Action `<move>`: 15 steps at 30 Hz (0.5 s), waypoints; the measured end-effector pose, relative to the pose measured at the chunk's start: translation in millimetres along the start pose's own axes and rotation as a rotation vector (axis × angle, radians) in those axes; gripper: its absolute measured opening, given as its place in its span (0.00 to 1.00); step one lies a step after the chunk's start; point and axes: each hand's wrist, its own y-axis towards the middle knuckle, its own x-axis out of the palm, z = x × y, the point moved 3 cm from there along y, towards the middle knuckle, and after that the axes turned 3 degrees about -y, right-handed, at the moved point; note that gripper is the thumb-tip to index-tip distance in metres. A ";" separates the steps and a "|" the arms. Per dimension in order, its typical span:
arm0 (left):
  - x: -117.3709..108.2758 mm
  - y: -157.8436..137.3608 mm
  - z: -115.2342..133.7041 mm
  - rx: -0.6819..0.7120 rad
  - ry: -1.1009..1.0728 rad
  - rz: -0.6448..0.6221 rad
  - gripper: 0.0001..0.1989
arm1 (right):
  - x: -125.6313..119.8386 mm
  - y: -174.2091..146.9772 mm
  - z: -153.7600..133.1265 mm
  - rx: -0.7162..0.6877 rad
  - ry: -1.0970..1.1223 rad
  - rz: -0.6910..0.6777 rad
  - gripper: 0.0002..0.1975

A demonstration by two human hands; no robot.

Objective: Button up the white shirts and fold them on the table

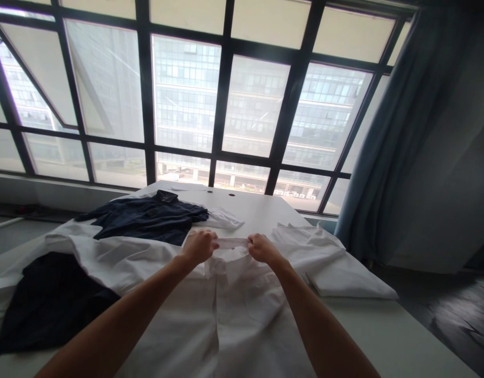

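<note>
A white shirt (245, 299) lies spread on the table, its front toward me and its collar at the far end. My left hand (200, 247) is closed on the left end of the collar band, and my right hand (263, 249) grips the right end. Between the two fists the collar strip (232, 243) is stretched nearly straight, raised a little above the cloth. Below it the collar points hang open. The shirt's lower part runs out of view between my forearms.
A dark navy shirt (147, 216) lies on white cloth at the back left, and another dark cloth (55, 302) is at the near left. Folded white garments (344, 273) rest on the right. The white table (261, 207) reaches toward the windows; a blue-grey curtain (399, 131) hangs at the right.
</note>
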 end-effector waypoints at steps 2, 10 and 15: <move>2.3 1.9 -8.3 -0.018 -0.033 -0.101 0.09 | -0.2 -1.6 -2.2 -0.036 -0.036 0.008 0.12; -11.4 1.7 -4.7 0.017 -0.019 -0.028 0.10 | -5.4 -4.1 2.4 -0.098 -0.067 -0.005 0.14; -10.7 2.1 -11.6 -0.004 0.088 -0.012 0.21 | -10.2 -7.9 1.1 -0.060 -0.065 -0.005 0.14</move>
